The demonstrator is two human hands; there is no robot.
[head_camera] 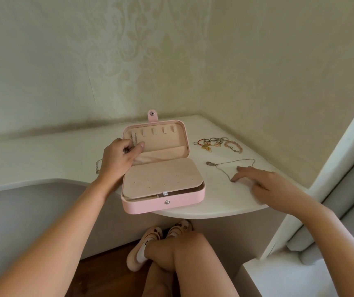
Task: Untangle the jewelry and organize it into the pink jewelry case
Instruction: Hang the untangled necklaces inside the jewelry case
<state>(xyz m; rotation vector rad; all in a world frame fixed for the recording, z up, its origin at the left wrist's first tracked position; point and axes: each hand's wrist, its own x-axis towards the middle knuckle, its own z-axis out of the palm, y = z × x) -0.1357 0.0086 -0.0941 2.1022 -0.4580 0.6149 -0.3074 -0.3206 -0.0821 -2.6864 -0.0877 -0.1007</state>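
Observation:
The pink jewelry case (195,197) lies open on the white corner shelf (225,202), lid upright with small tabs in a row. My left hand (120,156) is at the lid's left side, fingers curled around a thin silver chain (134,140) that hangs under the leftmost tab. My right hand (266,185) rests on the shelf to the right of the case, straight fingertips touching a thin silver necklace (234,166) with a dark pendant. A heap of rings, charms and a pink bead bracelet (234,146) lies behind it.
Another chain (98,167) lies on the shelf left of my left wrist. Walls close off the back and the right. A grey surface sits lower left. My crossed legs and slippers are under the shelf edge.

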